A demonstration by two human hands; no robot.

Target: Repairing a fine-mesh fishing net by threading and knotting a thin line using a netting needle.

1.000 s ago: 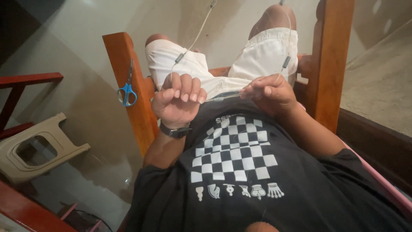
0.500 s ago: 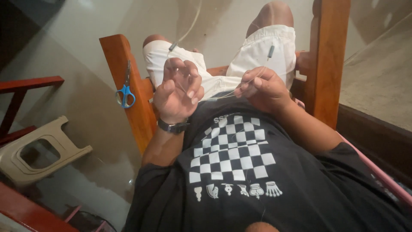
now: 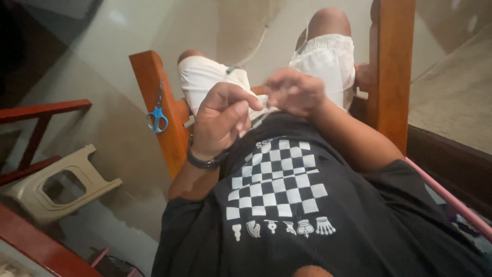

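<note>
Seated person in black T-shirt with white chequered print (image 3: pixel 277 184) and white shorts (image 3: pixel 328 56), between the reddish-brown wooden arms of a chair (image 3: pixel 392 66). Beige plastic stool (image 3: pixel 56 187) tipped on its side on the floor, well apart. Left hand (image 3: pixel 223 120), dark band at the wrist, fingers curled in, thumb and forefinger pinched on a thin pale thread (image 3: pixel 251 54) running up and away. Right hand (image 3: pixel 294 92) blurred, fingers bunched close; its hold cannot be told. Small blue-handled scissors (image 3: pixel 158 118) hang on the left chair arm.
</note>
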